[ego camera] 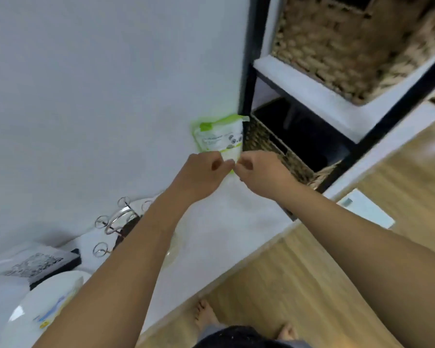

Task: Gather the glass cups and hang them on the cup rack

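The metal cup rack (103,223) with ring-shaped hooks stands on the white counter (224,222) at the left, partly hidden by my left forearm. A glass cup (122,217) shows its shiny rim at the rack. Another clear glass piece (172,254) peeks out beside my left forearm. Both hands are far from the rack, at a green and white tissue pack (219,136) leaning on the wall. My left hand (201,174) and my right hand (261,172) meet with curled fingers and pinch a white sheet (230,162) at the pack's lower end.
A black shelf unit (251,79) with wicker baskets (337,41) stands right of the pack. A black-framed box (40,266) and a white rounded lid (45,302) lie at the lower left. A wooden floor, a white scale (364,207) and bare feet are below the counter edge.
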A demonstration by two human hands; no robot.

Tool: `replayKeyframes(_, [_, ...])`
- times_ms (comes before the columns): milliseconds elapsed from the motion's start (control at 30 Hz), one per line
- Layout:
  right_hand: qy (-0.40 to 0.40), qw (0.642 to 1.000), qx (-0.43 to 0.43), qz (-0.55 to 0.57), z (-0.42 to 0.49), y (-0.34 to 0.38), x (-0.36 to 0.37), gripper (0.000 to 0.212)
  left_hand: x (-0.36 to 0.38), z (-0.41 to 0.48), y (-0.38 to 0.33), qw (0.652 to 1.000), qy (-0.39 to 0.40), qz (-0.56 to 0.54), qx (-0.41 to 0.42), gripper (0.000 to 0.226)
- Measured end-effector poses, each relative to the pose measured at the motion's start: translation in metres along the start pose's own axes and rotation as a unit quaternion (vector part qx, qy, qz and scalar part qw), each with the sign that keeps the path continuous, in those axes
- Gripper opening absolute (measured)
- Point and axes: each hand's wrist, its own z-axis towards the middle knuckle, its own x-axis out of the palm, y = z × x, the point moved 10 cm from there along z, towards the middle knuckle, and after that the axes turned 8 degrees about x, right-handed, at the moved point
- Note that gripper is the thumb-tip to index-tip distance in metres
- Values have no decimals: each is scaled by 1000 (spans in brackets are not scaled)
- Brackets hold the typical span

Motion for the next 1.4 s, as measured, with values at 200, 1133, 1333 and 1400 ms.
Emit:
replayKeyframes(200, [-135,989,28,51,-64,-142,-142,26,110,35,-170,989,60,-14,132,35])
replayKeyframes(1133, [-391,798,445,109,-427,-811,-531,15,750,46,-836,775,386,-118,487,17])
replayKeyframes(1333, [-447,749,479,103,-477,-904,-622,15,835,54,-962,726,435,-145,513,19])
replayKeyframes(1400, [-448,738,493,105,-493,-935,-639,16,860,50,-999,711,447,-144,523,20])
